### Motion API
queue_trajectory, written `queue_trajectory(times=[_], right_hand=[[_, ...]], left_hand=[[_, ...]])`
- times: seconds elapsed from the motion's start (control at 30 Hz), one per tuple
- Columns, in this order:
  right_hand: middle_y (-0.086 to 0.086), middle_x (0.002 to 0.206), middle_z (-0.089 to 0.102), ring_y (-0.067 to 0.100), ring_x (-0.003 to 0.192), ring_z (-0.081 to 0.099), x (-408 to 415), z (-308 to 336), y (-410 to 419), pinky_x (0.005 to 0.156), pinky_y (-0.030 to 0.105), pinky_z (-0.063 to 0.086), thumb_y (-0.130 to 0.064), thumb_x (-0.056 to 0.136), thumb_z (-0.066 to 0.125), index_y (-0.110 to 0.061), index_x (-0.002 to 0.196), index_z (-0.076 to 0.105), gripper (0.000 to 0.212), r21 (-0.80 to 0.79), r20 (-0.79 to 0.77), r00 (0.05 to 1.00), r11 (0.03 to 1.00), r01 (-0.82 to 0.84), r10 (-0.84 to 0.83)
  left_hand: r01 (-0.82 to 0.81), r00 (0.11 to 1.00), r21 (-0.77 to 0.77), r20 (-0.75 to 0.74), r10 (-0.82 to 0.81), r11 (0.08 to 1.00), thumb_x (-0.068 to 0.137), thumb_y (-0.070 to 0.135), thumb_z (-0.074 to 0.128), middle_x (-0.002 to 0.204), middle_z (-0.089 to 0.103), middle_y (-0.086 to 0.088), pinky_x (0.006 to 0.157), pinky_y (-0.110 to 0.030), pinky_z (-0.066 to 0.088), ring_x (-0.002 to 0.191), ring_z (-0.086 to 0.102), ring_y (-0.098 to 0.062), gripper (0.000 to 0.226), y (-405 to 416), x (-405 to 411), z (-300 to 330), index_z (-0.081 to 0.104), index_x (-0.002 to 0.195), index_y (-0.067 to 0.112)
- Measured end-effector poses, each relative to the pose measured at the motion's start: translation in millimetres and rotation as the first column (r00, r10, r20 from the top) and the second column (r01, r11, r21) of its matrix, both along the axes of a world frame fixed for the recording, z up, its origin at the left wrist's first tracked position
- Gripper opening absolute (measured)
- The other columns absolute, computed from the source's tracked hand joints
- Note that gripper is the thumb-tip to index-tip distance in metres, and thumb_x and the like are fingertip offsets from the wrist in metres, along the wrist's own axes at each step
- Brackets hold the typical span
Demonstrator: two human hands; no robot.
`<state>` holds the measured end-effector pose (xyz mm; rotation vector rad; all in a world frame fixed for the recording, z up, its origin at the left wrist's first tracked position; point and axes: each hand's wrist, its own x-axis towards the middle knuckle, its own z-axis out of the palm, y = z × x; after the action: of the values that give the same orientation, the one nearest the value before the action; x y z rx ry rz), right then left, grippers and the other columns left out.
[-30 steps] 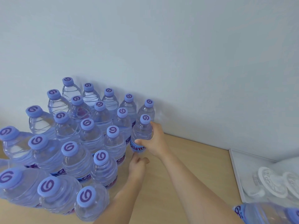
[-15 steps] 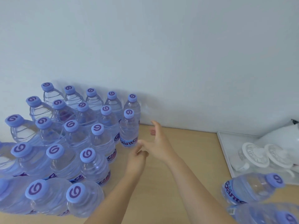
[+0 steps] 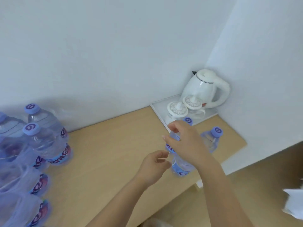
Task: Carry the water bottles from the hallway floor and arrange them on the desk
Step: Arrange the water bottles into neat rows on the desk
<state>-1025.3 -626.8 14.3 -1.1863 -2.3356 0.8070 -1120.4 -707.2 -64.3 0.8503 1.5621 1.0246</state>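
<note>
Right hand (image 3: pixel 185 141) curled round water bottle (image 3: pixel 182 164) left of kettle tray (image 3: pixel 157 110), left hand (image 3: pixel 155 166) loosely curled, holding nothing, beside it.

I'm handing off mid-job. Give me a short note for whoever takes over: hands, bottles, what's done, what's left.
Right hand: reaching over a loose bottle at the desk's right end, fingers curled round it; firmness unclear through blur.
Left hand: loosely curled beside that bottle, holding nothing.
Done: the main block of bottles stands at the desk's left.
Left: move this bottle and a second one, near the kettle tray, into the block.
</note>
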Motion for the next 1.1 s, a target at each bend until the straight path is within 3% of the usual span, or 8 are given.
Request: queue_trajectory(times=[0.27,0.43,0.53,0.6,0.83,0.93,1.0,1.1], right_hand=[[-0.005,0.095,0.057,0.010,0.089,0.050,41.3,-24.3,2.8,0.076,0.018,0.038,-0.026,0.083,0.066,-0.012,0.097,0.057,0.022,-0.041,-0.041,0.979,0.979,0.200,-0.202],[-0.008,0.063,0.052,0.004,0.060,0.045,38.6,-36.4,-0.2,0.061,0.010,0.037,-0.020,0.079,0.073,-0.015,0.066,0.053,0.025,-0.093,-0.333,0.857,0.918,0.385,-0.393],[-0.010,0.050,0.040,0.005,0.052,0.040,30.2,-33.2,-2.8,0.056,0.011,0.035,-0.018,0.080,0.073,-0.011,0.055,0.045,0.039,-0.073,-0.453,0.764,0.873,0.482,-0.460],[-0.010,0.047,0.038,0.005,0.050,0.039,23.1,-24.4,1.1,0.054,0.010,0.034,-0.018,0.080,0.073,-0.009,0.054,0.045,0.039,-0.121,-0.474,0.742,0.870,0.478,-0.474],[0.003,0.061,0.053,0.010,0.052,0.045,-16.4,13.3,-1.6,0.054,0.021,0.042,-0.026,0.072,0.077,-0.011,0.070,0.056,0.026,-0.505,-0.519,0.732,0.849,0.153,-0.441],[-0.002,0.073,0.060,0.013,0.065,0.056,-29.7,15.1,-4.1,0.067,0.027,0.045,-0.015,0.075,0.075,-0.015,0.090,0.058,0.023,-0.683,-0.550,0.800,0.681,-0.264,-0.240],[-0.003,0.071,0.061,0.016,0.072,0.060,-42.8,11.1,-13.9,0.066,0.029,0.050,-0.019,0.075,0.071,-0.017,0.078,0.061,0.011,-0.716,-0.555,0.824,0.568,-0.406,-0.111],[-0.002,0.066,0.063,0.015,0.068,0.064,-70.4,6.2,-29.5,0.063,0.027,0.053,-0.027,0.071,0.068,-0.022,0.063,0.063,0.011,-0.710,-0.556,0.818,0.596,-0.374,-0.148]], left_hand=[[0.144,0.989,0.029,-0.022,-0.143,0.989,0.083,0.005,0.056,0.091,0.071,0.021,0.063,-0.010,0.045,0.077,0.063,0.004,0.036,6.0,24.3,-2.5,0.063,0.097,0.038],[0.152,0.988,0.016,-0.005,-0.152,0.988,0.080,0.005,0.062,0.088,0.066,0.034,0.059,-0.002,0.040,0.081,0.061,0.011,0.040,-1.0,23.8,-3.2,0.058,0.094,0.042],[0.186,0.968,0.010,-0.175,-0.181,0.983,0.075,0.022,0.070,0.113,0.050,0.035,0.074,-0.004,0.039,0.102,0.049,0.011,0.057,-12.1,19.0,-2.9,0.045,0.119,0.050],[0.259,0.927,0.090,-0.301,-0.222,0.962,0.062,0.037,0.069,0.099,0.049,0.047,0.072,-0.001,0.038,0.089,0.046,0.023,0.063,-20.6,14.2,1.6,0.037,0.105,0.071],[0.086,0.996,0.042,0.010,-0.086,0.995,0.052,0.012,0.076,0.077,0.065,0.010,0.050,-0.024,0.046,0.060,0.060,-0.010,0.053,-51.6,-14.4,5.8,0.055,0.097,0.030],[0.323,0.880,0.122,0.326,-0.345,0.938,0.060,0.009,0.067,0.061,0.057,0.001,0.050,-0.024,0.034,0.050,0.046,-0.018,0.034,-69.1,-44.4,21.5,0.055,0.091,0.005],[0.369,0.791,0.166,0.460,-0.403,0.914,0.064,0.009,0.064,0.063,0.058,0.004,0.054,-0.025,0.034,0.054,0.048,-0.016,0.037,-79.3,-57.2,29.7,0.052,0.097,-0.002],[0.318,0.876,0.150,0.331,-0.350,0.936,0.064,0.012,0.071,0.070,0.060,-0.001,0.053,-0.023,0.039,0.062,0.051,-0.021,0.034,-89.2,-66.0,34.3,0.057,0.094,0.007]])
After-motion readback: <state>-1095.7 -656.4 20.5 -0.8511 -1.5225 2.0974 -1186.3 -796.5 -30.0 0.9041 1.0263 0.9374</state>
